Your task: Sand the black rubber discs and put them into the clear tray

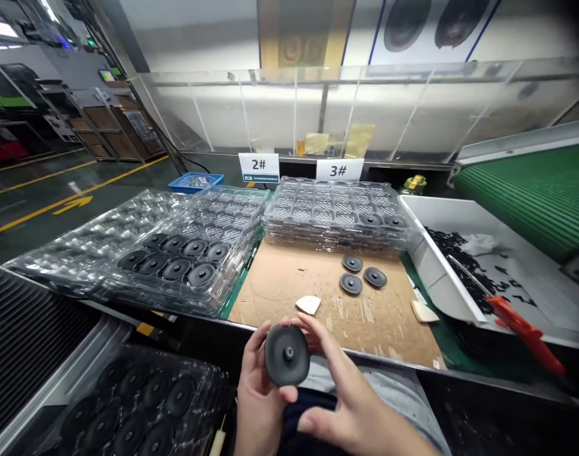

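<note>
Head view: left hand [257, 386] grips hubbed black disc [288, 364] at surface [450, 335] near edge; right hand [349, 392] half open, fingers by disc rim. Three loose discs [351, 284] toward cardboard [270, 278] far-right corner; two seated discs [369, 219] at 3# tray stack [337, 237] near-right corner, most pockets apparently left.

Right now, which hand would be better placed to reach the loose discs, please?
Probably your right hand: it's nearer the three loose discs, while the left hand cradles the held disc.
</note>
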Motion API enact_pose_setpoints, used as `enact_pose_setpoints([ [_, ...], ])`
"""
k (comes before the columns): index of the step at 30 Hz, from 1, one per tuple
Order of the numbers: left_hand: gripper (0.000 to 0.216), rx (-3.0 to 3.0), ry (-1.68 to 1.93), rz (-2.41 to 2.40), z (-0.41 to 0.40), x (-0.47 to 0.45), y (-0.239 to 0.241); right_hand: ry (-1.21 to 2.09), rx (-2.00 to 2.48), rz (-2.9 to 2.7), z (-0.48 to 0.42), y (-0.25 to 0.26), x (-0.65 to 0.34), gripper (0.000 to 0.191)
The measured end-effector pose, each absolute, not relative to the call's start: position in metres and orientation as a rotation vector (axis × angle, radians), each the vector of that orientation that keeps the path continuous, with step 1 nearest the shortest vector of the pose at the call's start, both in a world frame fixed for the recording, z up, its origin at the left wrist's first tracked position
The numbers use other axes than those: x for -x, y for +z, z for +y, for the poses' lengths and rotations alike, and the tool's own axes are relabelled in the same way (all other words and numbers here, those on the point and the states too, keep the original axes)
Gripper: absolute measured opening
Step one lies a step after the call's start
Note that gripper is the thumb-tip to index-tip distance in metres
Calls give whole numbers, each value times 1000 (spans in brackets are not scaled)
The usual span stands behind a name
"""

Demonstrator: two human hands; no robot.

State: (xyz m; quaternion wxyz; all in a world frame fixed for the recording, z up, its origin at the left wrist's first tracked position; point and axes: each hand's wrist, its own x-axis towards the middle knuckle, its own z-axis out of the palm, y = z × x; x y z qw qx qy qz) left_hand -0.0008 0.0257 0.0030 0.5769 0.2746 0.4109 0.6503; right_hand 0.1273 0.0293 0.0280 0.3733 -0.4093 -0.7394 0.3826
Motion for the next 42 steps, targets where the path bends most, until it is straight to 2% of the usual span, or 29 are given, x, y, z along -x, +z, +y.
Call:
enact_pose_setpoints([
  [6,70,-431,1396,755,20,1,27,326,873,-2053,34,28,-144,67],
  [10,65,-403,1352,717,23,1,19,174,812,-2124,34,24,-145,47],
  [13,65,-418,1326,641,32,3,12,252,789,-1867,29,18,-150,32],
  [19,55,-312,1202,515,53,5,5,582,1131,-1546,39,-2,-159,33],
  [22,54,-263,1170,528,63,5,2,614,1385,-1596,65,-22,-166,29],
  [29,49,-152,1126,599,91,6,-12,611,1758,-1795,130,-81,-178,37],
  [35,45,-77,1136,621,112,7,-20,670,1682,-1918,141,-92,-159,25],
  [42,50,27,1140,686,133,8,-29,769,1479,-2041,142,-88,-157,22],
])
